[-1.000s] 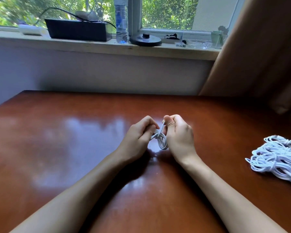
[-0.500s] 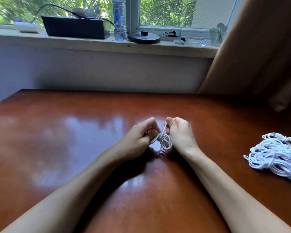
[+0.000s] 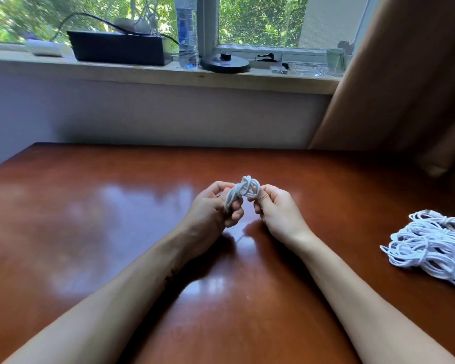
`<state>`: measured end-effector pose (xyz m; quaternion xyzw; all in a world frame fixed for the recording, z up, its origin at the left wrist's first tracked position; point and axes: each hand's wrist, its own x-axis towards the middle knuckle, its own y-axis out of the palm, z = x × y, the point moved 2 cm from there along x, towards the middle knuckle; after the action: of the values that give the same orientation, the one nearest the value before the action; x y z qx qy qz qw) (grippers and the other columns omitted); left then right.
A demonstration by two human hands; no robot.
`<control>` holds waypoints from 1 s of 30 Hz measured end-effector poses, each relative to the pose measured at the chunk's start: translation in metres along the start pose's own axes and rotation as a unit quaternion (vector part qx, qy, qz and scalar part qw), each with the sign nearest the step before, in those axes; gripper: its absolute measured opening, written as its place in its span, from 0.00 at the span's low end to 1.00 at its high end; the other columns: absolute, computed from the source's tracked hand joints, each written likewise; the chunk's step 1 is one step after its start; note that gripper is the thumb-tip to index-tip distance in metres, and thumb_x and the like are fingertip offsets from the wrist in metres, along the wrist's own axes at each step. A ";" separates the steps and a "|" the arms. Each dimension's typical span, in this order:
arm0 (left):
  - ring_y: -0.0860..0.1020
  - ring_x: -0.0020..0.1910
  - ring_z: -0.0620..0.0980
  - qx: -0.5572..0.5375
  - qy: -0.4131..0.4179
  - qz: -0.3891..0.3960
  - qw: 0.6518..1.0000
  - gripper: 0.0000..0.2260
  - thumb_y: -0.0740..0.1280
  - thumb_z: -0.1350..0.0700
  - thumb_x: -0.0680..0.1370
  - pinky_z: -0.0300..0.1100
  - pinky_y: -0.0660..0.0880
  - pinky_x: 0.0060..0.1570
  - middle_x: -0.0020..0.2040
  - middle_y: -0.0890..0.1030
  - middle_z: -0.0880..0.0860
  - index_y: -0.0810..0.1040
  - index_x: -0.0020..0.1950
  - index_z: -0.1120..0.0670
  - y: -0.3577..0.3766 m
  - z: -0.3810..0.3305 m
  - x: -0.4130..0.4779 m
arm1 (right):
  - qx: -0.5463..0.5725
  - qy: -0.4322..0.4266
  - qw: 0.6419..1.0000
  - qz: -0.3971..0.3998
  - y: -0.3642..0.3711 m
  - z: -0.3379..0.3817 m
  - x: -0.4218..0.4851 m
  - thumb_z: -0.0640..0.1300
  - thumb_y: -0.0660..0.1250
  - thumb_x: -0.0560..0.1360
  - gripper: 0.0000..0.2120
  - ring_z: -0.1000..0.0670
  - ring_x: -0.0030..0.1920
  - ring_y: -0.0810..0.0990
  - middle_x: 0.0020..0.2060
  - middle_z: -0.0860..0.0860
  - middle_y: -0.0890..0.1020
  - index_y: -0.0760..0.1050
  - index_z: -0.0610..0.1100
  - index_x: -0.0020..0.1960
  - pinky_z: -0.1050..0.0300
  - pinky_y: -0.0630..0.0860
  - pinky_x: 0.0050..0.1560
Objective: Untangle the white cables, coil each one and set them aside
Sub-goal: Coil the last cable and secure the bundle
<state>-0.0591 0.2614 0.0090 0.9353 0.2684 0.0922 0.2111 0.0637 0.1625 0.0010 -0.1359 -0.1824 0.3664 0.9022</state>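
While both bare forearms stretch out over the glossy reddish-brown wooden table (image 3: 90,206), the action sits right in the middle of it: a small coiled bundle of thin white cable (image 3: 243,189) is held up just above the tabletop, between the two hands. The left hand (image 3: 213,208) has it from its own side, its fingers (image 3: 235,216) curled round the gathered strands, so the cable runs down into the palm. The right hand (image 3: 276,208) meets it from the other side, fingers curled in tight and pinching the looped end of that same bundle. The loops stand up above the knuckles, wound over one another at the top. Whether that winding is a knot or only a wrap, I cannot tell from here. The two hands are close together, with only a narrow gap between them, and their shadow shows dark on the polish below. Well apart from them, over at the right edge of the table, lies a loose heap of white cables (image 3: 436,245), many loops piled together, part of it cut off by the edge of view. Behind the table, on the pale windowsill (image 3: 142,72), stand a black rectangular box (image 3: 118,48), a clear plastic water bottle (image 3: 187,35) and a flat round black base (image 3: 225,64), with green leaves beyond the glass and a brown curtain (image 3: 405,74) hanging at the right.
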 end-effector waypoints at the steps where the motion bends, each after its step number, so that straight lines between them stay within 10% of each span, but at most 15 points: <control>1: 0.70 0.24 0.49 -0.019 -0.002 -0.008 1.000 0.19 0.50 0.77 0.73 0.36 0.61 0.23 0.31 0.72 0.55 0.71 0.52 0.59 0.000 -0.001 0.001 | -0.025 -0.016 1.000 0.000 0.002 0.001 -0.001 0.49 0.60 0.84 0.16 0.58 0.28 0.70 0.29 0.55 0.76 0.78 0.46 0.40 0.58 0.66 0.35; 6: 0.69 0.24 0.46 -0.066 -0.012 -0.060 0.996 0.22 0.51 0.75 0.75 0.34 0.62 0.21 0.31 0.71 0.53 0.75 0.62 0.60 -0.006 -0.005 0.006 | -0.140 -0.062 0.988 0.022 0.011 0.008 -0.010 0.51 0.58 0.83 0.13 0.56 0.30 0.80 0.28 0.57 0.77 0.75 0.53 0.42 0.47 0.78 0.42; 18: 0.67 0.27 0.45 0.125 0.044 -0.222 0.966 0.13 0.60 0.60 0.83 0.37 0.66 0.27 0.32 0.77 0.50 0.82 0.46 0.55 -0.023 0.004 0.015 | -0.248 -0.159 0.951 0.098 0.027 0.019 -0.018 0.53 0.60 0.83 0.13 0.46 0.43 0.81 0.39 0.56 0.82 0.77 0.51 0.44 0.45 0.77 0.46; 30: 0.82 0.39 0.41 0.452 0.250 -0.186 0.836 0.09 0.65 0.60 0.80 0.39 0.77 0.41 0.38 0.84 0.44 0.83 0.44 0.51 -0.025 -0.002 0.008 | -0.312 -0.201 0.929 0.001 0.019 0.028 -0.021 0.60 0.57 0.76 0.18 0.42 0.32 0.67 0.28 0.49 0.75 0.67 0.49 0.35 0.52 0.63 0.33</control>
<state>-0.0646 0.2853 -0.0003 0.8040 0.4932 0.1501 -0.2963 0.0261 0.1638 0.0138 -0.3341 -0.4645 0.3120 0.7585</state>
